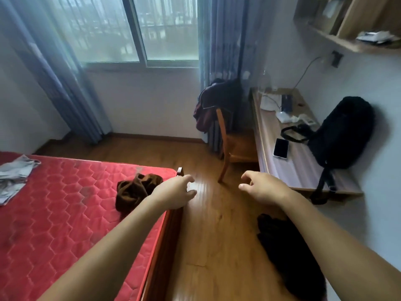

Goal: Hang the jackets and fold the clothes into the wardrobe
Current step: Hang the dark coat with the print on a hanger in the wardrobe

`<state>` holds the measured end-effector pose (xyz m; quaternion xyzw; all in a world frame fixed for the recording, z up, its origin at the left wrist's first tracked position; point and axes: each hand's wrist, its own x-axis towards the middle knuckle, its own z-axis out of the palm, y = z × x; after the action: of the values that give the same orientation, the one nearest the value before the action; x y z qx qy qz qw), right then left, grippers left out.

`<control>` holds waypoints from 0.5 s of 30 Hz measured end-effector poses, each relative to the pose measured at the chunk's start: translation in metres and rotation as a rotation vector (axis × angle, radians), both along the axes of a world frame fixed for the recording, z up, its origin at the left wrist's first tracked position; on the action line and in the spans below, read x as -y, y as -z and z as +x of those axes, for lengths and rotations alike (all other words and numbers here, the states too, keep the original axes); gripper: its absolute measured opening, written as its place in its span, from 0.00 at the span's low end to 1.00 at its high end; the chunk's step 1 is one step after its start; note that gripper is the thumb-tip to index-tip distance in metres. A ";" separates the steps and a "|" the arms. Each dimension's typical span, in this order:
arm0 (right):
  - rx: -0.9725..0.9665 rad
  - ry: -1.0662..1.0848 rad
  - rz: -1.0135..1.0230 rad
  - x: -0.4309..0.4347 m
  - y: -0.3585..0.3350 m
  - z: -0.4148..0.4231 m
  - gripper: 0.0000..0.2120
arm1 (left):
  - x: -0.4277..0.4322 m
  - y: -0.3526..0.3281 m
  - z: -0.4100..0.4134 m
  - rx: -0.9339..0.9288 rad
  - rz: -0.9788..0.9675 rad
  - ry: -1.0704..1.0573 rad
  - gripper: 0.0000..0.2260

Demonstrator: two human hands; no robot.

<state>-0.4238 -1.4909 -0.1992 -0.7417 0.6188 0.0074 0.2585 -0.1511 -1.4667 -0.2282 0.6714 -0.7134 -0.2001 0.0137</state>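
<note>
The grey crumpled cloth (15,177) at the far left of the red quilted mattress (65,213) is cut off by the left edge, and the mattress runs past the left and bottom edges. The left hand (175,194) and its arm cover the right side of the brown crumpled cloth (132,192). The arm of the right hand (260,190) covers part of the black cloth (288,257) on the wooden floor (217,235). The dark red jacket (210,105) hides the top of the wooden chair (236,146), the wooden wall shelf (347,42) is cut off at the top and right, and the small white things (288,118) on the wooden desk (303,170) are too blurry to tell.
</note>
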 end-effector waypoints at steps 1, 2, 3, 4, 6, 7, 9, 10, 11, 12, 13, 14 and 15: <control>-0.004 -0.017 0.003 0.020 -0.001 0.001 0.22 | 0.016 0.000 0.000 -0.003 0.007 -0.013 0.22; -0.005 -0.033 0.004 0.040 -0.001 0.003 0.22 | 0.031 0.000 0.001 -0.002 0.011 -0.024 0.22; -0.006 -0.044 0.003 0.059 0.001 0.005 0.22 | 0.047 0.001 0.002 0.005 0.014 -0.035 0.22; -0.009 -0.055 0.000 0.078 0.002 0.009 0.22 | 0.063 0.001 0.004 0.010 0.013 -0.043 0.22; -0.020 -0.082 -0.004 0.116 0.007 0.015 0.21 | 0.097 0.003 0.010 0.010 0.019 -0.060 0.23; -0.025 -0.092 -0.006 0.136 0.011 0.018 0.21 | 0.115 0.004 0.014 0.009 0.021 -0.071 0.23; -0.032 -0.097 -0.013 0.174 0.018 0.027 0.20 | 0.151 0.010 0.025 0.006 0.024 -0.093 0.22; -0.034 -0.095 -0.017 0.194 0.021 0.033 0.21 | 0.171 0.014 0.032 0.010 0.025 -0.106 0.22; -0.033 -0.092 -0.019 0.214 0.024 0.039 0.21 | 0.194 0.019 0.040 0.018 0.028 -0.119 0.22; -0.031 -0.088 -0.020 0.235 0.028 0.046 0.22 | 0.217 0.023 0.048 0.024 0.028 -0.125 0.22; -0.031 -0.086 -0.022 0.256 0.032 0.054 0.22 | 0.241 0.027 0.056 0.030 0.029 -0.126 0.22; -0.038 -0.086 -0.028 0.277 0.035 0.061 0.23 | 0.265 0.030 0.063 0.033 0.028 -0.122 0.22; -0.050 -0.086 -0.031 0.298 0.036 0.068 0.23 | 0.289 0.031 0.070 0.033 0.034 -0.117 0.22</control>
<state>-0.3560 -1.7888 -0.2350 -0.7710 0.5929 0.0275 0.2307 -0.0810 -1.7555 -0.2596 0.7154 -0.6695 -0.1999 0.0022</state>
